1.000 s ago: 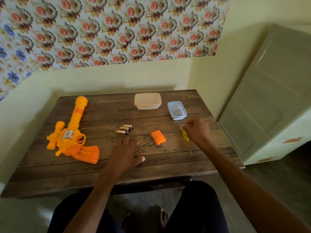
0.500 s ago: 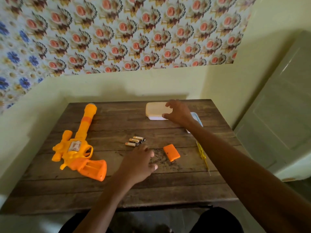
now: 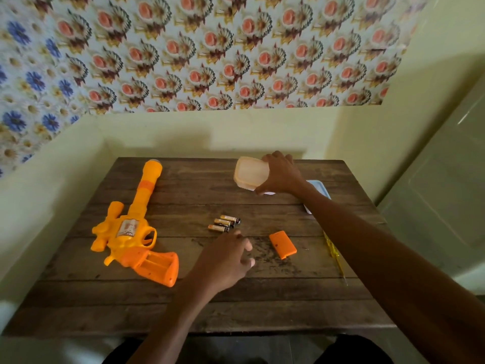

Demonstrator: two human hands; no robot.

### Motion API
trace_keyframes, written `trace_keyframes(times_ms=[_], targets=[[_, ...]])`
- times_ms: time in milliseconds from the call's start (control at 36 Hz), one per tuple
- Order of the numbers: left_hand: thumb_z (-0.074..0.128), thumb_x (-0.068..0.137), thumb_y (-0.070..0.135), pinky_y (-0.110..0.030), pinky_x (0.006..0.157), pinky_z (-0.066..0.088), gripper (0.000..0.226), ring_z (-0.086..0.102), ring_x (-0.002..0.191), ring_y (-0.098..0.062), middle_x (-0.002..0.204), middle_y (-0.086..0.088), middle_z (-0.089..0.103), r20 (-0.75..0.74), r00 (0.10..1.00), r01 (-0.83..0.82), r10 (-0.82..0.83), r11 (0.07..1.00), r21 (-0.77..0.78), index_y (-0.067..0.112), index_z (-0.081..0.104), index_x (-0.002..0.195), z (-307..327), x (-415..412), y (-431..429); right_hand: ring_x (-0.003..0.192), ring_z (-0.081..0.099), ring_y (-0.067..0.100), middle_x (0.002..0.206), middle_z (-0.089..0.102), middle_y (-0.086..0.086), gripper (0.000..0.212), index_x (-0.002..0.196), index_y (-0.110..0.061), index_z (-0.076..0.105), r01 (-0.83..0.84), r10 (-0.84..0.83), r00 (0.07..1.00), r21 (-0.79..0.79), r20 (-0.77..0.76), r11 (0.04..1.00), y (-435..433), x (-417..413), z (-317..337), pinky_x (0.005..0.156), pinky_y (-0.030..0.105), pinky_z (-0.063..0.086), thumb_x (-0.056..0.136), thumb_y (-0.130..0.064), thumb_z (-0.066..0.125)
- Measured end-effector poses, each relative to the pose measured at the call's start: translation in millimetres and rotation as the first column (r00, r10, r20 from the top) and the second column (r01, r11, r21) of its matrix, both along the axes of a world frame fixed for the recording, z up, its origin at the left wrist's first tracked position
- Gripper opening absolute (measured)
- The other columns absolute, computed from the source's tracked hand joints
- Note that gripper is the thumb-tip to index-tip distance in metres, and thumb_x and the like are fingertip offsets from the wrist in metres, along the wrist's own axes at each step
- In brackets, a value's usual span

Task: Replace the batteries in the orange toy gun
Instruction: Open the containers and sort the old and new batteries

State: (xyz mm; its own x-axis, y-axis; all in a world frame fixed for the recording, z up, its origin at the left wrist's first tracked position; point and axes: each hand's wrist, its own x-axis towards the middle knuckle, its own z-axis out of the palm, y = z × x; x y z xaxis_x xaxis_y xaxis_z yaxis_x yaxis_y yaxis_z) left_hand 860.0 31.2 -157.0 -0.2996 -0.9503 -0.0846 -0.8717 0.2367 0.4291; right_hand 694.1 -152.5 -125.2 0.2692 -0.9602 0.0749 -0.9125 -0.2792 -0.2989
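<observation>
Notably, the orange toy gun (image 3: 132,228) lay flat on the left part of the wooden table (image 3: 196,306), barrel pointing to the far edge and grip toward the near side. Its grip compartment stood open and showed bare slots. The orange battery cover (image 3: 283,244) lay apart from it, right of centre. Three batteries (image 3: 223,223) lay side by side at mid-table, between gun and cover.

The left hand (image 3: 225,261) was just near of the batteries, fingers loosely spread and grasping nothing; whether a fingertip touched the nearest battery could not be determined. The right hand (image 3: 282,174) gripped the pale lidded container (image 3: 249,172) at the far side, thumb on its near edge and fingers over its far edge, with the container tilted. A light blue container (image 3: 321,190) sat just right of that wrist, partly hidden by the forearm. A yellow screwdriver (image 3: 333,252) lay along the right edge, tip pointing near.
</observation>
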Motion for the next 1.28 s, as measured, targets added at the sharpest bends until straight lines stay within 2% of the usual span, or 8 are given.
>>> trace_keyframes(times_ms=[111,222,278,500,667,917,1028,1278], targets=[[0.057,0.096,0.033,-0.020,0.073,0.049,0.008,0.066,0.083,-0.004,0.095,0.010,0.067,-0.526,0.811,-0.279,0.256,0.960,0.036,0.030,0.064,0.098,2,9,5,0.116,0.038,0.028,0.128,0.044,0.003,0.108,0.138,-0.021,0.042,-0.065,0.071,0.995,-0.080,0.073,0.995,49,2,18,0.095,0.043,0.043,0.047,-0.057,0.085],[0.056,0.095,0.043,-0.039,0.079,0.058,0.028,0.072,0.088,-0.024,0.103,-0.013,0.069,-0.832,0.027,-0.313,0.554,0.795,0.519,0.017,0.062,0.107,19,16,14,0.116,0.038,0.024,0.126,0.045,0.001,0.106,0.137,-0.023,0.044,-0.187,0.202,0.974,-0.149,0.098,0.971,110,1,31,0.097,0.035,0.036,0.043,-0.049,0.087],[0.051,0.097,0.045,-0.049,0.086,0.055,0.037,0.067,0.102,-0.032,0.113,-0.016,0.066,-0.752,-0.168,-0.131,0.637,0.742,0.657,0.013,0.060,0.113,28,23,20,0.114,0.035,0.015,0.124,0.045,-0.002,0.103,0.136,-0.024,0.045,-0.275,0.290,0.954,-0.159,0.076,0.948,139,3,37,0.092,0.023,0.025,0.044,-0.044,0.088],[0.052,0.089,0.049,-0.056,0.081,0.051,0.042,0.066,0.098,-0.037,0.111,-0.015,0.068,-0.610,-0.185,0.390,0.770,0.627,0.674,0.018,0.068,0.112,36,30,52,0.120,0.038,0.003,0.127,0.044,-0.021,0.107,0.130,-0.049,0.036,-0.374,0.374,0.927,-0.016,-0.024,0.927,189,16,30,0.105,0.031,0.038,0.036,-0.075,0.080],[0.056,0.086,0.030,-0.061,0.104,0.038,0.035,0.062,0.106,-0.041,0.116,-0.020,0.067,-0.601,-0.235,0.504,0.764,0.625,0.597,0.009,0.072,0.108,27,39,58,0.126,0.043,0.012,0.143,0.042,-0.009,0.085,0.142,-0.033,0.041,-0.348,0.292,0.915,0.179,0.278,0.920,202,13,48,0.102,0.028,0.039,0.069,-0.044,0.082],[0.067,0.078,0.019,-0.058,0.117,0.021,0.041,0.054,0.115,-0.040,0.113,-0.020,0.064,-0.619,-0.146,0.554,0.772,0.582,0.595,0.008,0.067,0.117,21,44,62,0.078,0.059,0.001,0.088,0.065,-0.013,0.037,0.100,-0.023,0.074,-0.188,0.157,0.961,0.121,0.229,0.975,186,32,53,0.068,0.016,0.047,0.065,-0.018,0.087],[0.067,0.076,0.017,-0.046,0.089,0.053,0.035,0.066,0.092,-0.034,0.095,-0.016,0.070,-0.589,-0.149,0.457,0.794,0.583,0.671,0.004,0.068,0.109,22,49,59,0.067,0.051,-0.007,0.078,0.059,-0.018,0.038,0.091,-0.025,0.075,-0.164,0.148,0.967,0.061,0.208,0.985,185,40,57,0.057,0.007,0.034,0.057,-0.017,0.090],[0.058,0.082,0.018,-0.041,0.064,0.060,0.026,0.072,0.072,-0.033,0.080,-0.017,0.073,-0.527,-0.272,0.390,0.805,0.593,0.704,-0.001,0.075,0.085,18,51,60,0.071,0.057,-0.004,0.084,0.068,-0.013,0.044,0.094,-0.023,0.077,-0.138,0.160,0.937,-0.093,0.312,0.986,195,50,54,0.064,0.009,0.046,0.054,-0.011,0.091]])
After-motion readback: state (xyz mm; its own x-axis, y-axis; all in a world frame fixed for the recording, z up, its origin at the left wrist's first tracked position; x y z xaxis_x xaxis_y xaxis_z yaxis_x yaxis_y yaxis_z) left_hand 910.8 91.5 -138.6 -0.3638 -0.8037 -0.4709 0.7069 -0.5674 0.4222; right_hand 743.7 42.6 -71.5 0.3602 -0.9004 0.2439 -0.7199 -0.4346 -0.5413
